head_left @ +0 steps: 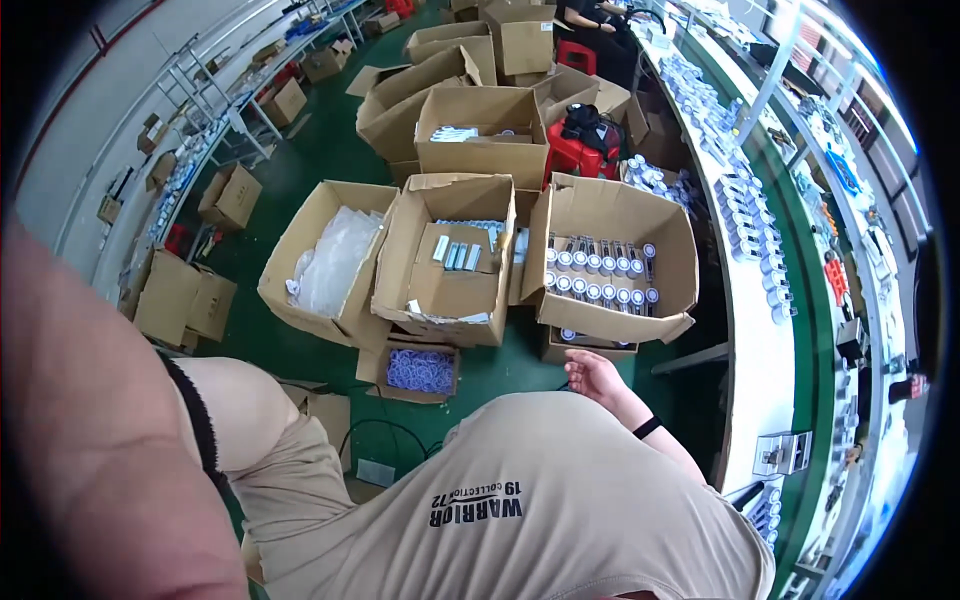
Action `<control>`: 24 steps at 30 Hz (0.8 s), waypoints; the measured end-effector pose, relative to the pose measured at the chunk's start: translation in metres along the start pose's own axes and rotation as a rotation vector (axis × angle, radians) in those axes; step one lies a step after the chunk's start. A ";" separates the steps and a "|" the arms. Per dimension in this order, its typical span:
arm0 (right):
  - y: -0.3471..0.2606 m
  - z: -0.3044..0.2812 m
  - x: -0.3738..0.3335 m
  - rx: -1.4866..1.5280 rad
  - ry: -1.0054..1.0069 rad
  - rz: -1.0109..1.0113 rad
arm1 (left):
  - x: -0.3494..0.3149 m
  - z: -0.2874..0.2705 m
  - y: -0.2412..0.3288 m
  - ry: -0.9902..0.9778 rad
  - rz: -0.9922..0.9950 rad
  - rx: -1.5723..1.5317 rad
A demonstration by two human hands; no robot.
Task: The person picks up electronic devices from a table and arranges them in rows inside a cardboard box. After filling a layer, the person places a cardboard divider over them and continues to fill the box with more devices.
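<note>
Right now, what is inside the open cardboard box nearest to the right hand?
The open cardboard box near the right hand holds two rows of small white-capped cylinders standing upright. The box's front wall hides their lower parts and the bottom. Deeper layers cannot be seen.

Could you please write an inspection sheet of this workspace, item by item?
Surface: green floor; long white workbench at right.
Job's things: open carton of white-capped cylinders in rows, nearest the right hand.
Clutter: carton with a clear plastic bag; carton with a cardboard sheet inside; small box of bluish rings; a red object.
Hands: right hand empty, open, above the floor; left hand not seen, only the arm.
Cables: black cable on the floor.
Surroundings: more cartons and shelving behind.
</note>
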State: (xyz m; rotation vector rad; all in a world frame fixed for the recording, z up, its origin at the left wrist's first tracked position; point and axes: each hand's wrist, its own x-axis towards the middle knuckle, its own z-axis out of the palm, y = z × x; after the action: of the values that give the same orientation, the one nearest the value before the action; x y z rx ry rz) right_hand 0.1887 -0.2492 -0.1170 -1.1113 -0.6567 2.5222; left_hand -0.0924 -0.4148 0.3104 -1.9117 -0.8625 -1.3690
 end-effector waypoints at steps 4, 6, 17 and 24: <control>-0.002 -0.005 0.002 0.028 0.070 0.011 | -0.017 -0.001 0.000 0.005 -0.040 -0.016; -0.007 -0.009 0.015 0.021 0.062 0.002 | -0.023 0.003 -0.006 0.009 -0.051 -0.020; -0.012 -0.013 0.018 -0.091 0.194 0.157 | 0.051 -0.047 -0.082 0.287 0.441 0.282; -0.007 -0.044 0.037 -0.034 0.141 0.178 | 0.018 0.024 -0.103 0.064 0.236 0.066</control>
State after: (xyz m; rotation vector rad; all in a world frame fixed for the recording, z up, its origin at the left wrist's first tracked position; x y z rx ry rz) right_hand 0.1981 -0.2137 -0.1619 -1.4016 -0.5886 2.5557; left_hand -0.1569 -0.3323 0.3327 -1.8435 -0.6208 -1.2371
